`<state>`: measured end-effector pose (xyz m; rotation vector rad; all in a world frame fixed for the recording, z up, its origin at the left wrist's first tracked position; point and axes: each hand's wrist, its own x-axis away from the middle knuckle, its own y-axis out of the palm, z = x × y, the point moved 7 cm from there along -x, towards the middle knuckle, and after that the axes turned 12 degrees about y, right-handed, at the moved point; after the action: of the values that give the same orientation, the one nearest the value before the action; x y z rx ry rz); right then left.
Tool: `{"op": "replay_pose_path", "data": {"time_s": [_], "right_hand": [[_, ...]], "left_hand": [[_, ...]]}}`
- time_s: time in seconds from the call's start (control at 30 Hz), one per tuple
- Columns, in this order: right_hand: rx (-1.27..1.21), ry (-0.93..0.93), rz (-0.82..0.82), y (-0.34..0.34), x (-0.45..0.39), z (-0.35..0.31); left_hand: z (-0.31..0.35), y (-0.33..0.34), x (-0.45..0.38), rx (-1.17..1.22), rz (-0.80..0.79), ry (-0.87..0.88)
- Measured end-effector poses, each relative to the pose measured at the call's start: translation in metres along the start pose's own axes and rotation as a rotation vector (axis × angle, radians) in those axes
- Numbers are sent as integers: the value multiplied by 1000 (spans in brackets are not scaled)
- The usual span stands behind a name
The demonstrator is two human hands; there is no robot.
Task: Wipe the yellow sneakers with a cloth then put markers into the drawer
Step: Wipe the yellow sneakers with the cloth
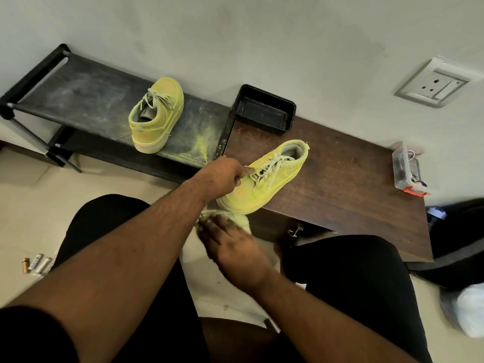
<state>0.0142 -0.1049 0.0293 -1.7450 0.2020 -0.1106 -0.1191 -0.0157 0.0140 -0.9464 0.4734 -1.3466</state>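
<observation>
One yellow sneaker [272, 176] lies on the brown table [340, 179], toe toward me and over the front edge. My left hand [222, 176] grips it at the laces near the toe. Just below the toe, my right hand [233, 247] holds a pale yellow-stained cloth [238, 218], fingers spread over it. The second yellow sneaker [155, 115] stands on the black shoe rack [86, 100] to the left. A drawer front with a metal handle [294, 231] shows under the table edge. Several marker-like items [36, 263] lie on the floor at left.
A black plastic tray [264, 108] sits at the table's back edge by the wall. A clear box with an orange latch [408, 169] stands at the table's right end. Yellow dust streaks the rack top. A dark bag [458, 239] and white bundle [468, 310] lie at right.
</observation>
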Motion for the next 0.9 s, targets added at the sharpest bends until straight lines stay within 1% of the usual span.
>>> {"op": "replay_pose_path", "data": {"time_s": [0.1, 0.17, 0.23, 0.3, 0.4, 0.5, 0.57, 0.6, 0.63, 0.67, 0.7, 0.73, 0.77, 0.8, 0.83, 0.9], "right_hand": [[242, -186, 169, -20, -9, 4], [322, -254, 194, -27, -13, 5], [369, -291, 174, -26, -16, 4], [438, -299, 88, -18, -15, 6], [512, -237, -63, -12, -6, 23], [558, -175, -210, -32, 5, 30], [564, -88, -475, -31, 17, 41], [533, -2, -522, -37, 19, 49], [522, 74, -523, -41, 18, 56], [496, 160, -494, -47, 18, 61], [427, 203, -474, -48, 18, 64], [344, 278, -495, -46, 21, 67], [179, 375, -469, -47, 24, 70], [-3, 536, -420, -52, 26, 75], [-173, 695, -325, -57, 29, 85], [-403, 983, -106, -65, 41, 107]], "left_hand": [[-2, -1, 0, 38, -8, 29], [0, -3, -1, 39, -9, 36], [1, -4, -1, 23, -16, 33], [1, -5, -2, 26, -18, 22], [-1, -5, 0, -9, -26, 10], [3, -7, 3, -18, -19, 50], [8, -9, 5, -88, -28, 70], [11, -10, 5, -150, -42, 71], [13, -11, 6, -216, -62, 72], [16, -11, 6, -274, -79, 77], [18, -10, 5, -314, -92, 83], [19, -10, 5, -336, -95, 87], [20, -10, 4, -340, -90, 86], [21, -10, 4, -328, -82, 85], [23, -9, 3, -313, -71, 83], [23, -5, 2, -273, -38, 75]]}}
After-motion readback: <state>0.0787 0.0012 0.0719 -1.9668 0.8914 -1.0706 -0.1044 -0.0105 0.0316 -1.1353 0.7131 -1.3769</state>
